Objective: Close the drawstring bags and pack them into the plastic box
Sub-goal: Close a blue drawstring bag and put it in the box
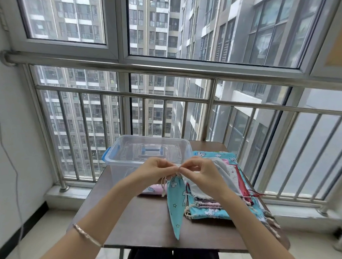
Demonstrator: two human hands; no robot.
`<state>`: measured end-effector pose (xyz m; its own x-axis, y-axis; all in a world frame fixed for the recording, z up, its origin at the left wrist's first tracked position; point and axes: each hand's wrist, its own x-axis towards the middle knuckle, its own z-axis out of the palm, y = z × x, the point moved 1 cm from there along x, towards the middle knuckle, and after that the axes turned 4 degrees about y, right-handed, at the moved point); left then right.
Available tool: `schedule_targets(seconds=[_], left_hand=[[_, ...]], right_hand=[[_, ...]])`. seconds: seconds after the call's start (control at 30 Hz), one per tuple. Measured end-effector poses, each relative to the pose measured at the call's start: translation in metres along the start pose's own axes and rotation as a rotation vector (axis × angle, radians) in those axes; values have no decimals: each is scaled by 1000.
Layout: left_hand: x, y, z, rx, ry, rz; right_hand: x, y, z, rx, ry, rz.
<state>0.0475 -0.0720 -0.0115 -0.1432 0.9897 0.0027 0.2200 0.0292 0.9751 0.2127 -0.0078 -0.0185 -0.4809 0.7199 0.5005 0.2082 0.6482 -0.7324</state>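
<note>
Overhead, both hands [154, 170] [203, 172] pinch a limp, tapering blue cloth bag [175, 200].

Both my forearms bare, reaching forward from lower corners, converging at centre. My left hand [154, 169] raised, palm turned inward, fingers curled, thumb and forefinger pinched in tight grip. My right hand [203, 172] level with it, knuckles up, wrist bent slightly down, thumb and forefinger likewise pinched. Fingertips of both hands almost touching each other. Thin pale bracelet [87, 235] round my left forearm, well back from wrist.
</note>
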Motion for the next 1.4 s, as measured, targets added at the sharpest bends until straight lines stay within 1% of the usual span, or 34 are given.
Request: schedule_targets(seconds=[0.1,0.27,0.37,0.43,0.5,0.6,0.67,0.77,0.83,0.9,1.03,1.17,1.23,1.33,1.4], left_hand=[[0,0,-7,76,12,53],[0,-6,-16,302,58,139],[-1,-6,-7,312,78,168],[0,-3,-3,313,82,188],[1,1,-2,345,77,208],[1,0,0,350,49,214],[0,-3,2,354,38,207],[-2,-10,4,361,39,207],[-4,-11,5,370,37,208],[-5,-10,6,395,51,209],[-9,-7,7,477,73,242],[-14,-5,9,649,158,320],[-17,-4,10,703,215,323],[-24,-6,12,681,318,300],[-26,-10,14,599,395,297]], right_hand=[[-1,2,-7,-55,-22,-18],[-8,4,-17,-116,-92,-22],[-11,-2,-16,-125,-108,-28],[-9,-4,-16,-80,-147,34],[-5,-5,-14,2,-222,139],[1,-2,-9,55,-215,244],[2,2,-6,5,-192,279],[1,6,-2,-178,-239,325],[-2,8,-1,-230,-265,362],[-3,9,0,-189,-287,407],[-1,5,1,-3,-300,481],[0,6,0,77,-301,476],[-1,6,1,126,-260,469],[-2,4,1,166,-177,471],[-3,4,2,167,-165,469]])
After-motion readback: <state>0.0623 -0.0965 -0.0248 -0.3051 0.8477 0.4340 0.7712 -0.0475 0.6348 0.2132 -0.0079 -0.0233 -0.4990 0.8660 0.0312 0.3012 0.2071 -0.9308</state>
